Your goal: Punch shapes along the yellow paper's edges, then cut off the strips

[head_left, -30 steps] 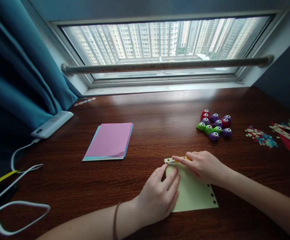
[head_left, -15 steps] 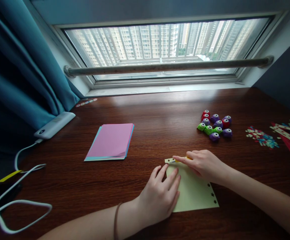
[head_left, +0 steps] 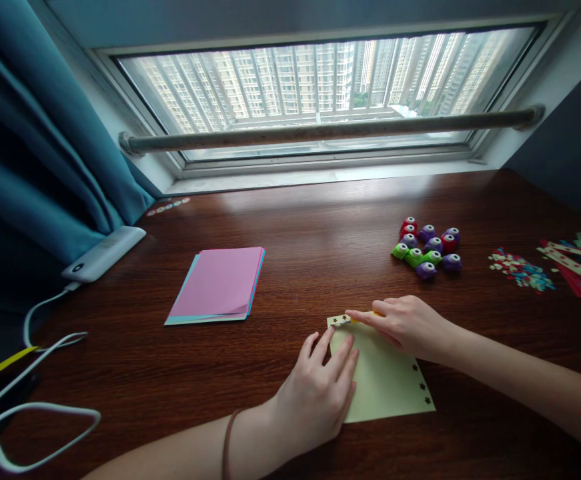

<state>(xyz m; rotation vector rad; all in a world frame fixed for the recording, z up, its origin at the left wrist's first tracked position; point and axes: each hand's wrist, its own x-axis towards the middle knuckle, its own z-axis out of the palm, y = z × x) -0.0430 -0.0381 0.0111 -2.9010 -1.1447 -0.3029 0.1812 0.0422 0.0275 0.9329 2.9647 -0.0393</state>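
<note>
A pale yellow-green sheet of paper (head_left: 385, 387) lies on the brown table, with star-shaped holes along its right edge and at its top left corner. My left hand (head_left: 320, 387) rests flat on the sheet's left side, fingers spread. Above the sheet's top edge, my right hand (head_left: 405, 323) grips a small yellow tool (head_left: 354, 319), mostly hidden under the fingers, with its index finger stretched along it. A bit of the tool's blade-like tip shows beside the star holes.
Several craft punches (head_left: 425, 247) stand behind my right hand. Paper confetti (head_left: 520, 270) and punched strips (head_left: 577, 267) lie far right. Coloured paper (head_left: 217, 283) is stacked at left, near a white power bank (head_left: 103, 253) with a cable (head_left: 45, 403). A window bar (head_left: 330, 130) crosses behind.
The view has shifted slightly. My right hand and the tool have moved a little rightward along the sheet's top edge, so more of the top left corner with its star holes shows.
</note>
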